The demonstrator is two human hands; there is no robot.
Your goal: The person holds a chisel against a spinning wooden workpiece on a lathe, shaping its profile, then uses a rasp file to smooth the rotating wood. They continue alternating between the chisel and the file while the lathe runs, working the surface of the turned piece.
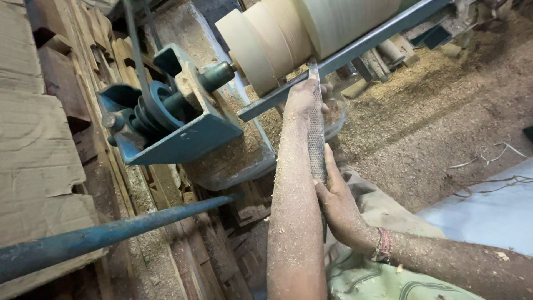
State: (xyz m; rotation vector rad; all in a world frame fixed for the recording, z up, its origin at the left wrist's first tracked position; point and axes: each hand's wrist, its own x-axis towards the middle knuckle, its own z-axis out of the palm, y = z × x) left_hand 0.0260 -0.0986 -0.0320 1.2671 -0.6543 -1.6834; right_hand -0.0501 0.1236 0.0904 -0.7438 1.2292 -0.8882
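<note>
A pale turned wood piece (288, 30) with stepped round sections sits in a lathe at the top. A long rough metal rasp (316, 133) rests across the grey tool rest bar (355, 53) with its tip at the wood. My left hand (304, 97) presses the rasp's front end down against the bar. My right hand (337, 203) grips the rasp's rear end; a beaded band circles that wrist. Both forearms are dusted with sawdust.
The blue lathe headstock (183, 128) with its stepped pulley (152, 108) stands left of the wood. A blue metal rod (111, 230) crosses the lower left. Stacked boards (44, 139) line the left. Sawdust covers the floor (433, 111) at right, beside a pale sheet (494, 211).
</note>
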